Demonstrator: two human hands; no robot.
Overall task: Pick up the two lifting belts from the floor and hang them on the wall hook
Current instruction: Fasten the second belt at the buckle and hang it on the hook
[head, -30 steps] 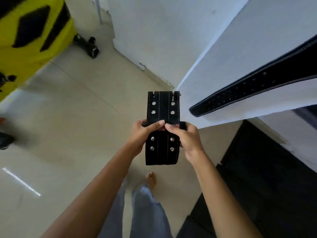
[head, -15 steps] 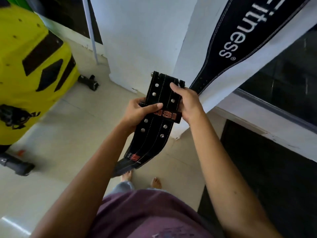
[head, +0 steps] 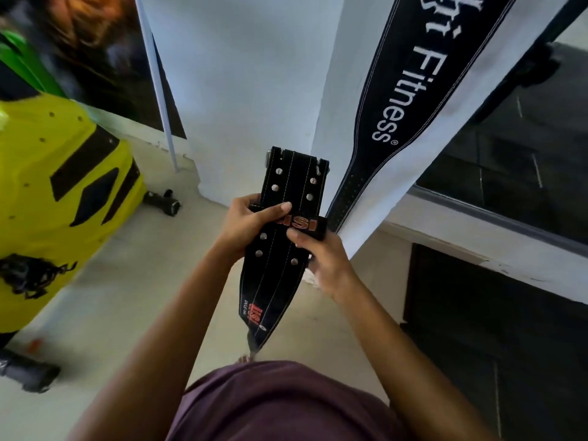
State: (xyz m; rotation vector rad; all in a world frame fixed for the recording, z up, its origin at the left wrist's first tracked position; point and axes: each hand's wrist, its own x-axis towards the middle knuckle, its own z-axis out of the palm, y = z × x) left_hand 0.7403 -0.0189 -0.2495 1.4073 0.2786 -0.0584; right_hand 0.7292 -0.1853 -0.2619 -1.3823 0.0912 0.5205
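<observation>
I hold a black leather lifting belt (head: 286, 186) with metal rivets and red lettering upright in front of me, its buckle end on top and its tail hanging down toward my feet. My left hand (head: 246, 226) grips its left edge, thumb across the front. My right hand (head: 321, 259) pinches the belt's loop and right edge. A second black belt (head: 410, 90) with white "Fitness" lettering hangs down the white wall just right of the one I hold. The hook is out of view.
A white pillar (head: 248, 90) stands straight ahead. A yellow machine cover (head: 54, 198) fills the left, with black handles (head: 162, 202) on the tiled floor (head: 133, 297) beside it. A dark glass panel (head: 509, 160) and black mat (head: 493, 345) lie at the right.
My view has tilted up, showing more of the hanging belt. My right hand slid from the belt's top edge down to the loop. The belt stands straighter.
</observation>
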